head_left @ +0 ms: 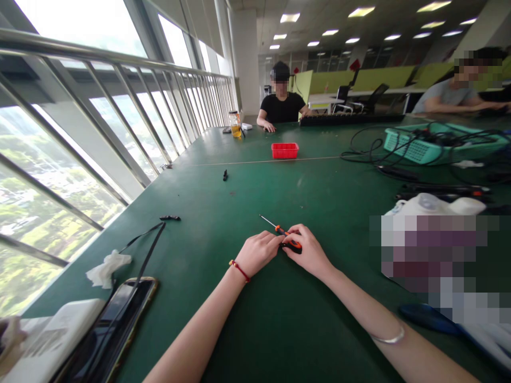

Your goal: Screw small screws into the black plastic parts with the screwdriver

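A screwdriver (pixel 282 231) with an orange and black handle lies between my hands near the table's middle, its thin metal shaft pointing away and to the left. My right hand (pixel 307 250) is closed, thumb and fingers around the handle. From the left, my left hand (pixel 259 251) reaches in with bent fingers pressed together. Its fingertips meet the near side of the handle; whatever they pinch is hidden. A red cord bracelet circles my left wrist, and a silver bangle is on my right forearm.
Beyond my hands are a small black part (pixel 225 175) and a red plastic tray (pixel 285 151). To the left lie a phone (pixel 131 298), a black strap and crumpled tissue (pixel 108 268). A teal basket (pixel 415 146) with cables stands right. One person sits opposite, another at far right.
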A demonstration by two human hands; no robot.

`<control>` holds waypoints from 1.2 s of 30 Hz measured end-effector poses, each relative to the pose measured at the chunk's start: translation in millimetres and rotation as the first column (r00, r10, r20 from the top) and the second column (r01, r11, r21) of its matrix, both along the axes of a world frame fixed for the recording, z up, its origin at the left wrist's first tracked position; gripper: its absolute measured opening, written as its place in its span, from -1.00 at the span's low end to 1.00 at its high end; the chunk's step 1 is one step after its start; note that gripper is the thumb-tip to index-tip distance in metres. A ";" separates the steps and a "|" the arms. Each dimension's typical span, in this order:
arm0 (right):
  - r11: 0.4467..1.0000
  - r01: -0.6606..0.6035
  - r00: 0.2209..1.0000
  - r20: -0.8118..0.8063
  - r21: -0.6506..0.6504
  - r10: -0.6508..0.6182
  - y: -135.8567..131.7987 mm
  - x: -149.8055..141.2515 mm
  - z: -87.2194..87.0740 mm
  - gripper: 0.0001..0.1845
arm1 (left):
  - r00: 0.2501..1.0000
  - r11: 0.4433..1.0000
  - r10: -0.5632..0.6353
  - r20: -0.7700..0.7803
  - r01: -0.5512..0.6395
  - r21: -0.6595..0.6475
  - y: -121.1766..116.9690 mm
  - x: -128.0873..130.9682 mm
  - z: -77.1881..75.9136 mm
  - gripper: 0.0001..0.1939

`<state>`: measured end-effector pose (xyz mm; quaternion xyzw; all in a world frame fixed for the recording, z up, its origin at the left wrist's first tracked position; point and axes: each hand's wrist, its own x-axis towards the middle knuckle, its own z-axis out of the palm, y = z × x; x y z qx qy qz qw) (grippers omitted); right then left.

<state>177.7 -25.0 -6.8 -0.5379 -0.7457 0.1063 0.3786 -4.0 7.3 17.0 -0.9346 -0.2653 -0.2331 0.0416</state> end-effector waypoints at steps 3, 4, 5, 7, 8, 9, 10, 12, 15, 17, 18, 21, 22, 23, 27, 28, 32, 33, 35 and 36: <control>1.000 -0.002 1.000 -0.003 -0.004 0.002 -1.3 -0.2 2.4 -0.95 | 0.997 0.995 0.024 0.078 -0.016 -0.098 0.1 -1.3 -0.7 -0.76; 1.000 -0.004 1.000 -0.007 -0.008 0.004 -1.5 -0.1 3.3 -0.94 | 0.994 0.990 0.029 0.102 -0.015 -0.139 0.1 -1.8 -0.8 -0.77; 1.000 -0.008 1.000 -0.012 -0.013 0.008 -1.6 0.1 4.0 -0.93 | 0.991 0.984 0.038 0.129 -0.015 -0.178 0.2 -2.1 -1.0 -0.79; 1.000 -0.019 1.000 -0.021 -0.019 0.018 -1.5 0.5 5.0 -0.90 | 0.980 0.969 0.067 0.189 -0.019 -0.247 0.4 -2.4 -1.7 -0.80; 0.999 -0.025 0.999 -0.025 -0.020 0.024 -1.4 0.8 5.2 -0.89 | 0.973 0.961 0.086 0.216 -0.023 -0.277 0.5 -2.3 -2.1 -0.80; 0.999 -0.030 0.999 -0.028 -0.021 0.030 -1.2 0.9 5.2 -0.89 | 0.965 0.952 0.104 0.239 -0.027 -0.304 0.5 -2.0 -2.5 -0.78; 0.999 -0.033 0.999 -0.030 -0.023 0.033 -1.0 1.0 5.1 -0.90 | 0.959 0.945 0.119 0.257 -0.030 -0.326 0.5 -1.7 -2.7 -0.77; 0.999 -0.030 0.999 -0.033 -0.029 0.029 -0.3 1.0 4.5 -0.91 | 0.950 0.932 0.135 0.282 -0.026 -0.361 0.1 -0.7 -2.5 -0.75; 0.999 -0.017 0.999 -0.040 -0.043 0.015 0.2 0.7 4.4 -0.92 | 0.941 0.923 0.138 0.310 -0.009 -0.384 -0.8 0.8 -1.3 -0.77; 0.999 -0.014 0.999 -0.032 -0.046 0.013 -0.5 0.8 5.5 -0.91 | 0.934 0.919 0.139 0.328 0.002 -0.395 -1.0 1.5 -0.8 -0.79; 0.999 -0.005 1.000 -0.011 -0.041 0.005 -1.3 0.8 6.4 -0.90 | 0.931 0.915 0.143 0.336 0.005 -0.403 -0.8 1.7 -0.9 -0.80; 0.998 0.061 0.988 0.145 -0.012 -0.059 -5.3 1.3 9.9 -0.77 | 0.920 0.898 0.172 0.352 0.001 -0.440 0.4 1.5 -2.0 -0.75; 0.996 0.084 0.974 0.213 -0.008 -0.081 -6.7 1.6 11.1 -0.72 | 0.918 0.891 0.187 0.351 -0.009 -0.453 1.0 1.2 -2.6 -0.73; 0.995 0.102 0.957 0.272 -0.010 -0.095 -7.9 2.1 12.1 -0.70 | 0.915 0.885 0.205 0.347 -0.021 -0.466 1.5 0.9 -3.1 -0.72; 0.992 0.118 0.949 0.299 -0.049 -0.098 -9.2 8.1 20.3 -0.75 | 0.889 0.848 0.286 0.359 -0.060 -0.527 2.9 0.1 -5.1 -0.70; 0.991 0.123 0.961 0.256 -0.044 -0.108 -8.9 10.6 25.2 -0.76 | 0.876 0.834 0.304 0.376 -0.054 -0.549 3.1 0.1 -5.6 -0.70; 0.989 0.135 0.989 0.048 0.058 -0.138 -6.4 20.1 61.4 -0.84 | 0.827 0.777 0.358 0.433 -0.007 -0.629 4.3 0.9 -7.9 -0.68; 0.985 0.148 0.989 0.005 0.093 -0.150 -5.4 21.1 73.1 -0.87 | 0.821 0.767 0.366 0.438 0.001 -0.642 4.6 1.1 -8.4 -0.68; 0.966 0.217 0.971 -0.137 0.139 -0.199 -2.7 20.0 95.0 -0.84 | 0.813 0.753 0.376 0.445 0.012 -0.658 5.0 1.4 -9.1 -0.68; 0.949 0.264 0.950 -0.216 0.175 -0.224 -0.8 17.9 103.8 -0.82 | 0.811 0.749 0.377 0.446 0.016 -0.663 5.0 1.5 -9.2 -0.68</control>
